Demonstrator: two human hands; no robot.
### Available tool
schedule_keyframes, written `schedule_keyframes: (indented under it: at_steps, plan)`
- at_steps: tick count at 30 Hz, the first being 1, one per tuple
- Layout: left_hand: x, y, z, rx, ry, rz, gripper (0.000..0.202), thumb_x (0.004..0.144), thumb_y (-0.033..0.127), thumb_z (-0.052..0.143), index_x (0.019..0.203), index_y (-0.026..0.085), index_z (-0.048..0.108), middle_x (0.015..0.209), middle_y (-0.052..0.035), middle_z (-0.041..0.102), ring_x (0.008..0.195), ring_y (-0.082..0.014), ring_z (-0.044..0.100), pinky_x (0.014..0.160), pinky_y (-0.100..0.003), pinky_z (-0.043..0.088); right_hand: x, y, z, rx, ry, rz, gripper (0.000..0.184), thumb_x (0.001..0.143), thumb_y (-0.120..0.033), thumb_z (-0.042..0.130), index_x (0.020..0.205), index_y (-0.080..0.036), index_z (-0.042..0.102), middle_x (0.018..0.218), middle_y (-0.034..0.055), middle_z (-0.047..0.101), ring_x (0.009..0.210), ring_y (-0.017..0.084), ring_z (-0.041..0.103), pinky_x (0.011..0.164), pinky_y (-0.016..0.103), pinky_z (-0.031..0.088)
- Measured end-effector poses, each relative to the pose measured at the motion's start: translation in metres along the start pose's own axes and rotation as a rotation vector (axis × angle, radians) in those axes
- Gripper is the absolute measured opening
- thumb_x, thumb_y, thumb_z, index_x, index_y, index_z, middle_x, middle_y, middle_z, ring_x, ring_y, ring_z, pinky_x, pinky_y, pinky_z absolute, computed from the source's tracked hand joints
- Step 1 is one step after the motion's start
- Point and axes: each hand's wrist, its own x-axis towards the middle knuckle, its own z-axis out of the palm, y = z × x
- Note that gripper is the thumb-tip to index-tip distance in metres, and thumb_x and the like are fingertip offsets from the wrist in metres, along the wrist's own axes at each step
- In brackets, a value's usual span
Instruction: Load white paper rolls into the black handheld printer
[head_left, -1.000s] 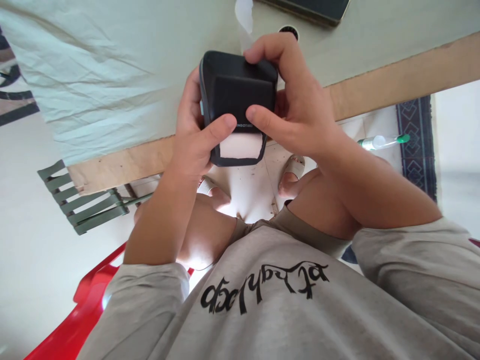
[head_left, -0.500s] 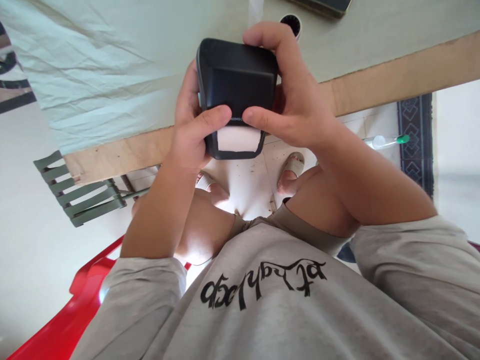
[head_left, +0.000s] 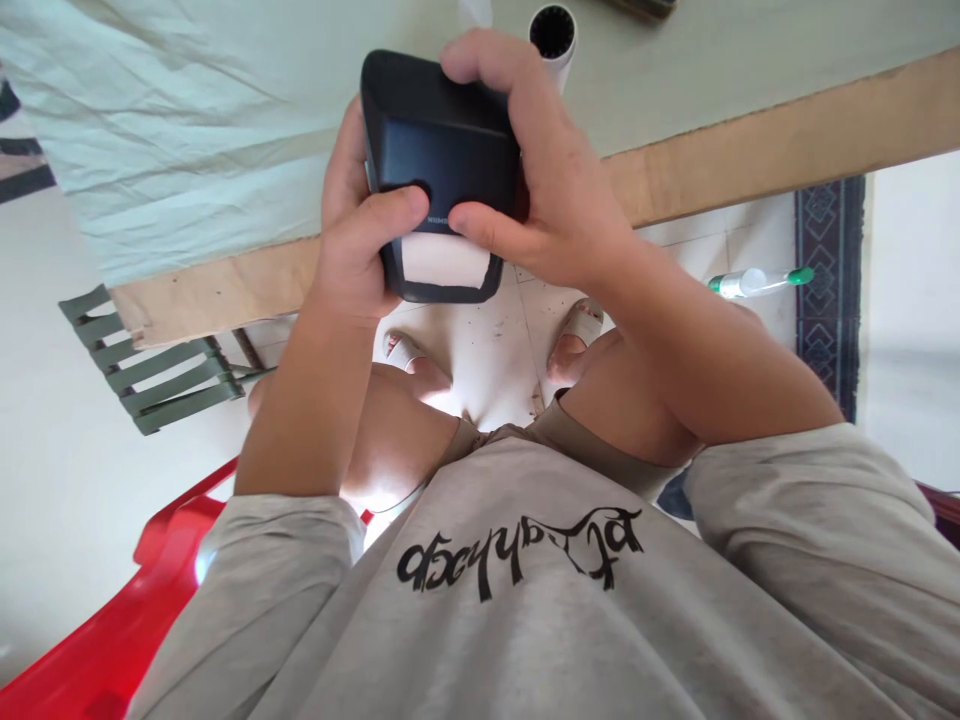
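Between both hands I hold a black label printer (head_left: 454,150) with small lettering on its face and a white label strip (head_left: 444,262) showing at its near end. My left hand (head_left: 358,225) grips its left side, the thumb pressed on the face beside the lettering. On the other side my right hand (head_left: 551,170) wraps the printer, its thumb by the lettering and its index finger bent over the far edge. The fingers beneath the printer are hidden. A white tube with a dark open end (head_left: 553,35) stands just beyond my right hand.
A pale green cloth (head_left: 225,120) covers the table, whose bare wooden edge (head_left: 720,140) runs beneath my forearms. Part of a dark object (head_left: 649,6) lies at the far side. Below are a strapped folding stool (head_left: 150,365), a red plastic chair (head_left: 127,600) and a clear bottle (head_left: 757,283).
Both hands and the printer have shifted left and slightly up in the view, and the printer is tilted a little more. More of the white tube now shows.
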Motion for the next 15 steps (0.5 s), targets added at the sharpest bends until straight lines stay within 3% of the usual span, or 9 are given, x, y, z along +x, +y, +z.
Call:
schedule_keyframes:
  at_steps: [7, 12, 15]
  plan:
    - [0.003, 0.005, 0.003, 0.012, 0.006, -0.038, 0.059, 0.047, 0.039, 0.08, 0.101, 0.028, 0.058, 0.093, 0.0027, 0.063, 0.13, -0.0379, 0.028, 0.102, -0.058, 0.037, -0.001, -0.004, -0.005, -0.078, -0.071, 0.078, 0.062, 0.08, -0.059, 0.033, 0.126, -0.018, 0.03, 0.131, 0.0068, 0.039, 0.117, 0.012, 0.044, 0.079, 0.022, 0.05]
    - [0.006, 0.012, 0.009, 0.058, -0.001, -0.022, 0.05, 0.052, 0.037, 0.077, 0.098, 0.028, 0.06, 0.09, 0.002, 0.064, 0.13, -0.0368, 0.029, 0.099, -0.057, 0.041, 0.0, -0.001, -0.001, -0.03, -0.01, 0.052, 0.062, 0.081, -0.053, 0.035, 0.125, -0.01, 0.031, 0.128, 0.0102, 0.041, 0.117, 0.012, 0.044, 0.09, 0.023, 0.049]
    - [0.007, 0.013, 0.011, 0.069, 0.008, -0.02, 0.058, 0.047, 0.039, 0.081, 0.099, 0.027, 0.059, 0.089, 0.0024, 0.063, 0.133, -0.035, 0.024, 0.101, -0.056, 0.04, -0.001, 0.001, 0.0, -0.073, 0.068, -0.009, 0.055, 0.082, -0.05, 0.034, 0.122, -0.012, 0.03, 0.124, 0.0087, 0.043, 0.118, 0.009, 0.043, 0.103, 0.028, 0.042]
